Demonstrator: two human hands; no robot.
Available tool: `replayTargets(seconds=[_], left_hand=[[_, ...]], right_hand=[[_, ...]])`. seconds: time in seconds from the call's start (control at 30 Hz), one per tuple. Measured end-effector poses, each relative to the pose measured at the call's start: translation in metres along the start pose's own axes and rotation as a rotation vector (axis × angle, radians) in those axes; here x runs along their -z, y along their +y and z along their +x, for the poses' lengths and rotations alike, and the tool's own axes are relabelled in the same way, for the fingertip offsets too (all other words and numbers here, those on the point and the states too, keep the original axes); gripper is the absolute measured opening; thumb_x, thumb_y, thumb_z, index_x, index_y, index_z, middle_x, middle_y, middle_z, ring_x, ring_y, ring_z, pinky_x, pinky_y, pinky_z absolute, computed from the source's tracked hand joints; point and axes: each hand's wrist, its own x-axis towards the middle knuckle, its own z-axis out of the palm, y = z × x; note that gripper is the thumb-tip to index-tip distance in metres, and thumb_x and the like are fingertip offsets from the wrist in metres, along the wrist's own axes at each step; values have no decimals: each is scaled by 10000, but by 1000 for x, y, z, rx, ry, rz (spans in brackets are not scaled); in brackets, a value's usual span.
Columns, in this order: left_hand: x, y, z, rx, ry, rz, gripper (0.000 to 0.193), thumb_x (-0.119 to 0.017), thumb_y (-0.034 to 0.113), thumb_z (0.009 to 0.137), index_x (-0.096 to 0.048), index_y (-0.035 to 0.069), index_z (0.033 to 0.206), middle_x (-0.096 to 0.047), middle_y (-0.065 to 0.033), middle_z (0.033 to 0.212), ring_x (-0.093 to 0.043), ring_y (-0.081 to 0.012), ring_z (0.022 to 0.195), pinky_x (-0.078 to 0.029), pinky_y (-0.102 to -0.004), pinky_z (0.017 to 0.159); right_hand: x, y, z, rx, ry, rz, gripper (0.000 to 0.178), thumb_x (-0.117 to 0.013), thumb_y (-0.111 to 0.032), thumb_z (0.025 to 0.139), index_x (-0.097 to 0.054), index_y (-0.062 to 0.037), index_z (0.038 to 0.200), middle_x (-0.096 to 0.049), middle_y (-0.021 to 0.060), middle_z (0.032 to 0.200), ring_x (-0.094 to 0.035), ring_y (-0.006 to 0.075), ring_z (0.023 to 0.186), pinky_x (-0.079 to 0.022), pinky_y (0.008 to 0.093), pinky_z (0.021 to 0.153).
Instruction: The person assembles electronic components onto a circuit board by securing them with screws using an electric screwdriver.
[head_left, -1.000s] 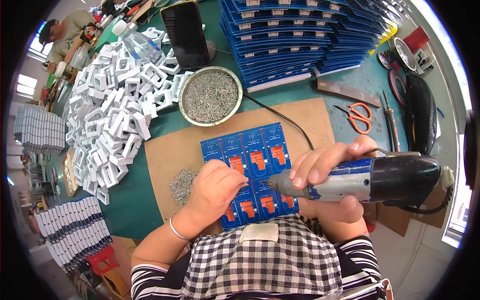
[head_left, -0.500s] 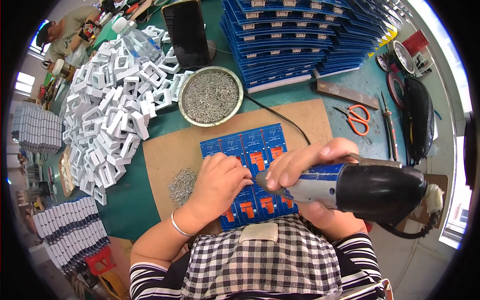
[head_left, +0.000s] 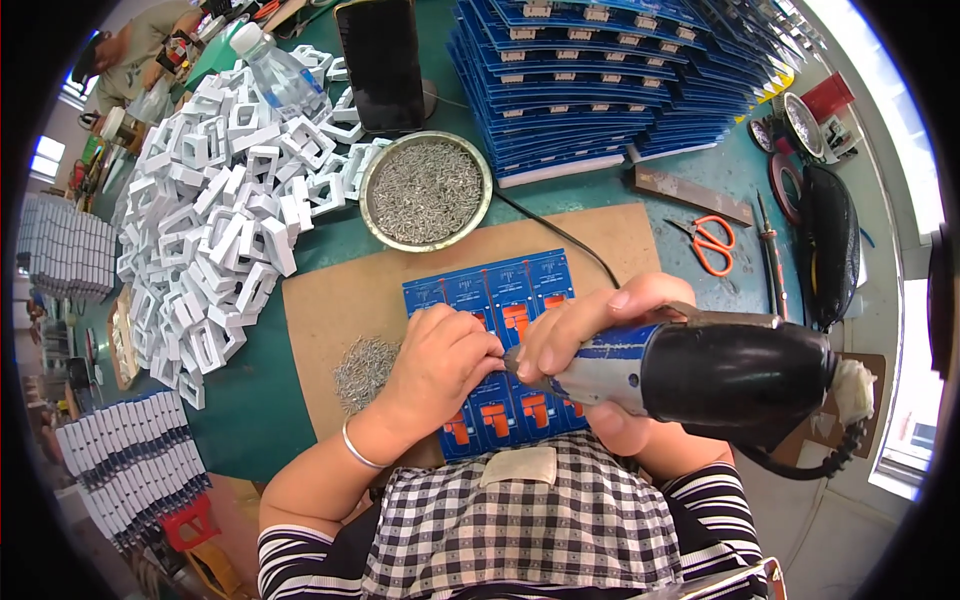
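Note:
My right hand (head_left: 590, 335) is wrapped around an electric screwdriver (head_left: 740, 375) with a black rear and a worn blue and silver front. It lies nearly level, its nose pointing left at my left fingertips. My left hand (head_left: 435, 365) is closed in a pinch over the middle of a blue circuit board panel (head_left: 460, 290); whatever is between the fingers is hidden. Several orange parts (head_left: 495, 418) sit on the panel. A small heap of screws (head_left: 364, 374) lies beside my left wrist. The panel rests on a brown cardboard sheet (head_left: 325, 295).
A metal bowl (head_left: 428, 246) full of screws stands beyond the panel, near a phone (head_left: 380, 65). White plastic frames (head_left: 220, 230) are piled left. Blue boards (head_left: 570, 100) are stacked at the back. Orange-handled snips (head_left: 712, 245) and a soldering iron (head_left: 770, 255) lie right. Another person (head_left: 135, 55) sits far left.
My right hand has brought the screwdriver a little left, its nose now at my left fingertips. The left hand keeps its pinch in nearly the same place.

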Motion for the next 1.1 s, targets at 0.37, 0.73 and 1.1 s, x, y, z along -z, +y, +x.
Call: replayTargets(seconds=[0.37, 0.73, 1.1], left_hand=[[-7, -6, -8, -19, 43, -69, 158, -726, 176, 729, -618, 122, 832, -538, -25, 844, -515, -236, 884, -405, -382, 763], [54, -42, -43, 60, 165, 250, 174, -685, 79, 775, -671, 85, 948, -617, -48, 877, -583, -262, 809, -488, -376, 722], [72, -54, -57, 213, -10, 321, 99, -686, 44, 755, -655, 64, 847, -583, -81, 815, -585, -293, 793, -488, -392, 683]], right_hand=[[-19, 12, 7, 62, -145, -90, 649, -724, 34, 684, -333, -63, 1193, -615, 190, 952, -644, 265, 849, -514, 382, 793], [-24, 28, 15, -31, -5, 108, 590, -789, -145, 744, -373, -81, 1156, -615, 159, 917, -636, 250, 812, -523, 375, 780], [1, 14, -1, 76, 169, 318, 570, -763, -232, 794, -373, -106, 1190, -602, 146, 856, -638, 302, 764, -530, 444, 713]])
